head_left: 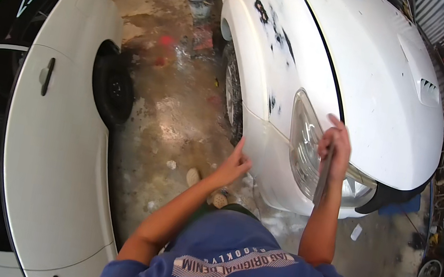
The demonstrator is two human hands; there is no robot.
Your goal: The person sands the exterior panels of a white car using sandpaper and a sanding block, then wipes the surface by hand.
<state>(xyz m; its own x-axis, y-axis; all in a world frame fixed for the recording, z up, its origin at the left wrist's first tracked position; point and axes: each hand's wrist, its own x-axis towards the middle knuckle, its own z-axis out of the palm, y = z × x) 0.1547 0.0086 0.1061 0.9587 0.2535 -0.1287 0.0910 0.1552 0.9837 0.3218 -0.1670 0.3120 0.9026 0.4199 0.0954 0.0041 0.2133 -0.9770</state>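
My right hand point(338, 150) is closed round a long, thin, flat grey bar point(321, 183) of a kind I cannot make out, its index finger extended. It is raised over the headlight point(304, 144) of a white car. Left of it, my left hand point(233, 169) appears beside the bumper point(271, 165), its index finger stretched out and the others curled. I see nothing in it, and contact with the bumper cannot be told. The white fender point(245, 42) carries dark patches and scuffs, and the white hood point(364, 74) has a vent.
Another white car point(63, 128) stands on the left, its black wheel point(112, 86) facing the passage. A bucket point(200, 4) sits on the stained, wet-looking floor point(159, 121). Clutter lines the right wall, with a round wheel-like thing point(429, 275) low down.
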